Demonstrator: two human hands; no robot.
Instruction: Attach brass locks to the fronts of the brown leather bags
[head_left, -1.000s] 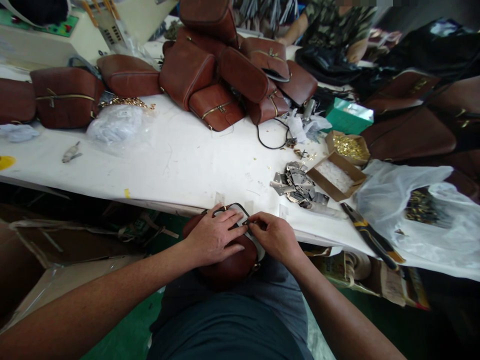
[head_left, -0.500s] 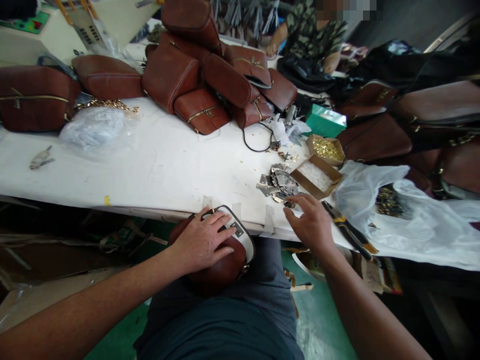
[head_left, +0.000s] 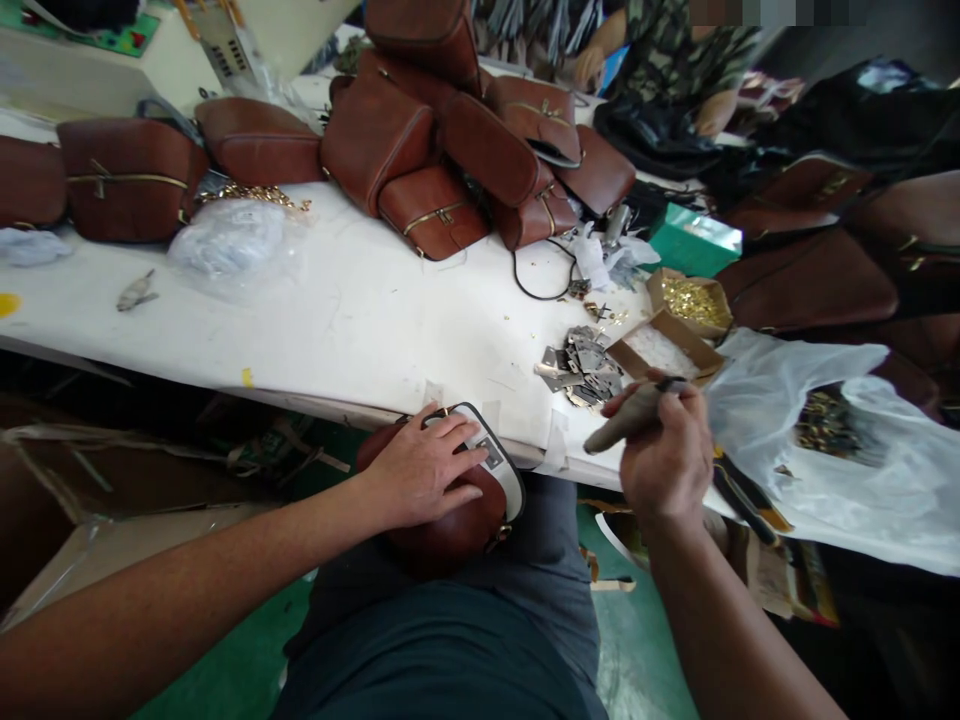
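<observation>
Head view shows a long table [head_left: 322, 330] with a pale, smooth, faintly marked top, its near edge running above the wearer's lap, and green floor [head_left: 626, 640] below. Beyond the far edge sits a person [head_left: 686, 60] in camouflage cloth. On the lap, just beside the middle of the near edge, lies a rounded brown leather-like bag [head_left: 465, 515] with a white panel [head_left: 510, 485] and dark piping; a small flat metal plate [head_left: 492, 454] lies on that panel. The left hand [head_left: 424, 468] rests spread on bag and panel, clenched around nothing. The right hand [head_left: 670, 455], raised over the near edge to the right, grasps a tapered, dull greyish tool [head_left: 626, 420]. More brown bags [head_left: 375, 140], some with brass-toned zips, are heaped towards the far edge, near a gold chain [head_left: 262, 193] and a crumpled clear bag [head_left: 232, 240]. Right of the middle are thin, angular metal plates [head_left: 581, 365] in a loose pile, a cardboard box [head_left: 690, 300] of shiny gold pieces, another box [head_left: 664, 345] of whitish bits, and a green box [head_left: 697, 240]. Nearer the right end, a translucent plastic bag [head_left: 892, 480] holds small dark and brassy parts [head_left: 829, 422]; black-and-yellow pliers [head_left: 750, 495] lie beside it at the near edge.
</observation>
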